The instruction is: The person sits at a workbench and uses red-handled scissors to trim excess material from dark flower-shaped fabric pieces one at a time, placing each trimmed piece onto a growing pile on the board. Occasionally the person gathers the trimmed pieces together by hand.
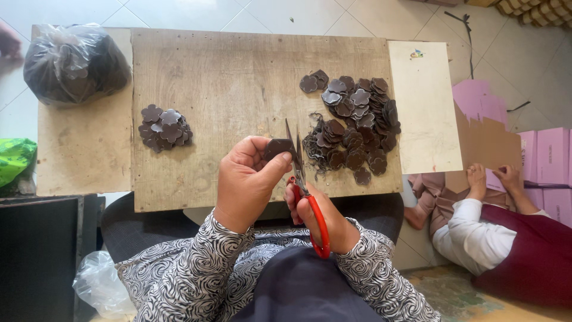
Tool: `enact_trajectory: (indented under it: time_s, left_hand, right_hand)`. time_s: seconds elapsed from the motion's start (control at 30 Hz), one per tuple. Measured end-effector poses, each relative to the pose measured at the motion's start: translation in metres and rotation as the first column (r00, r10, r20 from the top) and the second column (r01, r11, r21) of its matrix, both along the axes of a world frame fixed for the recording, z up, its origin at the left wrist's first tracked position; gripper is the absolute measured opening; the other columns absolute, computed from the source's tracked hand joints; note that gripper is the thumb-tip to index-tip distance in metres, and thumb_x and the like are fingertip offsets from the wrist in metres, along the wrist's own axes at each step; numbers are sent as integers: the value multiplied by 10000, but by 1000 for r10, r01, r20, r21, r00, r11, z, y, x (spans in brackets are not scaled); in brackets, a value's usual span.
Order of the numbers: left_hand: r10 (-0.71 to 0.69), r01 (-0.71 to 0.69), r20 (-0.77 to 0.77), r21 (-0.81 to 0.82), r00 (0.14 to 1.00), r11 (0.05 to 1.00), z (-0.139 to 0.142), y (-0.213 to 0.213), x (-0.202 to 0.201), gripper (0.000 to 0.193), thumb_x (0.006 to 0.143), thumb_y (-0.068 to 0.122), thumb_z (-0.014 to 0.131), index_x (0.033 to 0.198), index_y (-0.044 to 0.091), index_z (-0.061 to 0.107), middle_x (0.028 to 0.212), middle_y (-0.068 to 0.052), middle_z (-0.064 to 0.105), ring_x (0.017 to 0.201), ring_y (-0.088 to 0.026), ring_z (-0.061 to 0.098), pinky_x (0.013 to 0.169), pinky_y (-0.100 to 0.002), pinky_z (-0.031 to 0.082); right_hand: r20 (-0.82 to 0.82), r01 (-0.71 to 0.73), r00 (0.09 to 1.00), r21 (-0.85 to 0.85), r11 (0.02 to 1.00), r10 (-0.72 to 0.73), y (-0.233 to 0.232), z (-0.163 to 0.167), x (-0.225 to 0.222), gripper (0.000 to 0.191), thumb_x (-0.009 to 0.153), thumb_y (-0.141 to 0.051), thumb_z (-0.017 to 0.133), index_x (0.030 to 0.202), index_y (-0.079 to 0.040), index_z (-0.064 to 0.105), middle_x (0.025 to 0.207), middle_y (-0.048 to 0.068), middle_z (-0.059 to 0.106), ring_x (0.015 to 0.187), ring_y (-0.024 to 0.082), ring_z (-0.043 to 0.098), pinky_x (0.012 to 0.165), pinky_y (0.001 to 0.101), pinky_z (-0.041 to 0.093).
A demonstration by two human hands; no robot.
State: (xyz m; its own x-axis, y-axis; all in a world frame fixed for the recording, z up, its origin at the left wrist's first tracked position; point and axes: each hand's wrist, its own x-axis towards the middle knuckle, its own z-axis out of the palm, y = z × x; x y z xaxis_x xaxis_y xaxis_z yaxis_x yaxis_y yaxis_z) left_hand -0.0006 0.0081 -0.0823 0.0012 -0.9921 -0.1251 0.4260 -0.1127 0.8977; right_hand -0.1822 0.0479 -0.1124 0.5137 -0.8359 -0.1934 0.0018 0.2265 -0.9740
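Left hand [247, 179] is clamped on a brown flower-shaped piece [277, 146] above the wooden board [226, 77]. Right hand [325, 220] grips red-handled scissors [304, 179], blades parted at the piece. Turn the piece, not the scissors. Right: the untrimmed pile [354, 128] lies near; the board's front edge is close.

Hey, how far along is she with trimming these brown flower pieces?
Done, it seems: a small pile of flower shapes lies left on the wooden board. In hand: the left hand pinches one brown piece while the right hand works red-handled scissors at it. Left: the bigger heap on the right, with scraps, probably untrimmed.
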Motion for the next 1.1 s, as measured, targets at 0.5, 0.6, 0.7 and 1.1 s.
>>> enact_trajectory:
  time_s: [0.5,0.6,0.7,1.1]
  left_hand:
    - [17,-17,-11,-24,1000,1000,-5,0,-4,133,933,-7,719,1046,-18,650,978,-64,743,873,-100,713,807,-252,605]
    - [-1,-1,-45,-34,999,999,-6,-1,0,124,944,-20,708,1057,-27,658,1000,-69,741,901,-101,706,830,-256,593]
    - [-35,35,-77,-1,996,999,-4,-2,6,127,954,-21,684,1077,-32,658,1017,-70,739,921,-108,711,817,-251,567]
    - [-135,129,89,65,987,990,18,-4,24,322,888,1,730,1142,-4,533,937,-105,738,829,-118,720,725,-231,588]
  right_hand:
    - [82,42,996,25,999,-44,3,1,7,595,1013,-667,472,1004,-72,479,798,-21,418,678,79,412,591,232,395]
    - [102,36,994,24,999,-38,2,2,7,608,1006,-672,481,1022,-65,488,803,-14,423,686,83,416,604,234,397]
    - [118,-9,993,39,999,5,0,4,4,646,988,-694,497,1083,-55,492,847,-3,454,726,89,433,653,240,414]
    - [-43,-134,990,-49,990,132,-4,16,-4,792,927,-801,474,1150,-42,514,952,15,507,797,105,494,707,254,462]
